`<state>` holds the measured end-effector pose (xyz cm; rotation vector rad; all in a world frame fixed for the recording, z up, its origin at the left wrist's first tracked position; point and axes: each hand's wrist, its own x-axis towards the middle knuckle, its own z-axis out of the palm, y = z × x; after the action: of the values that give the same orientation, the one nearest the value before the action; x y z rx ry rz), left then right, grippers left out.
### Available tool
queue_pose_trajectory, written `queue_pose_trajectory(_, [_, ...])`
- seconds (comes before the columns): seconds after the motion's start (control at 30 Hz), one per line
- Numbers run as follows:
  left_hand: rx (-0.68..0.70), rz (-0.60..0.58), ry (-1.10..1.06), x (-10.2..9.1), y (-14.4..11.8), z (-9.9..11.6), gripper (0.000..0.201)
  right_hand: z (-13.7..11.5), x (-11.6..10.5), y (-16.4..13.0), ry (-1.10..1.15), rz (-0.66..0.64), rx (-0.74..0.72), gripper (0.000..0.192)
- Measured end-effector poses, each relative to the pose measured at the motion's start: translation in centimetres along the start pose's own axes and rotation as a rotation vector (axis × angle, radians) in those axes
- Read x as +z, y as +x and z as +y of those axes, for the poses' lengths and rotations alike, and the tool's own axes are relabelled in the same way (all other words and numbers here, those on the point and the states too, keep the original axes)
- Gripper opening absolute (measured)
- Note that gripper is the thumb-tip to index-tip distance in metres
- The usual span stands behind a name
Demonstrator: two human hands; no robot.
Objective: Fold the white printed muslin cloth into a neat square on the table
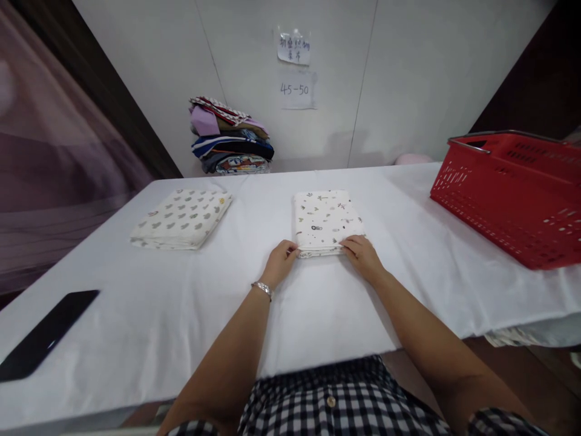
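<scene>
A folded white cloth with small printed figures (324, 220) lies flat in the middle of the white table (181, 315). My left hand (281, 260) grips its near left corner, fingers curled on the edge. My right hand (362, 255) holds the near right corner the same way. A silver bracelet sits on my left wrist. A second folded white cloth with grey prints (181, 218) rests further left, apart from both hands.
A red plastic basket (512, 194) with a metal handle stands at the right edge. A black phone (45, 333) lies near the front left. A stack of folded coloured fabrics (231, 136) leans on the back wall under two paper notes.
</scene>
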<state>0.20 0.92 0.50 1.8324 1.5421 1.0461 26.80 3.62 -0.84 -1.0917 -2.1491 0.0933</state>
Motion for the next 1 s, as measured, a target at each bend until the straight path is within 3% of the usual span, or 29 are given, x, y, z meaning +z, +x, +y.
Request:
queue_pose_trajectory(0.17, [0.002,0.004,0.066,0.0,-0.14,0.0,0.011,-0.07,0.0,0.03,-0.008,0.011,0.004,0.021])
queue_pose_trajectory(0.57, [0.038,-0.023,-0.032,0.02,-0.04,-0.43,0.013,-0.05,0.09,0.02,-0.008,0.001,0.014,0.021])
queue_pose_trajectory(0.73, [0.115,-0.047,0.035,-0.24,-0.15,-0.46,0.017,-0.03,0.16,-0.01,-0.01,0.01,0.011,0.022])
queue_pose_trajectory(1.0, [0.122,-0.06,0.218,-0.16,-0.33,0.18,0.018,0.02,0.35,-0.04,-0.02,0.03,0.01,0.021])
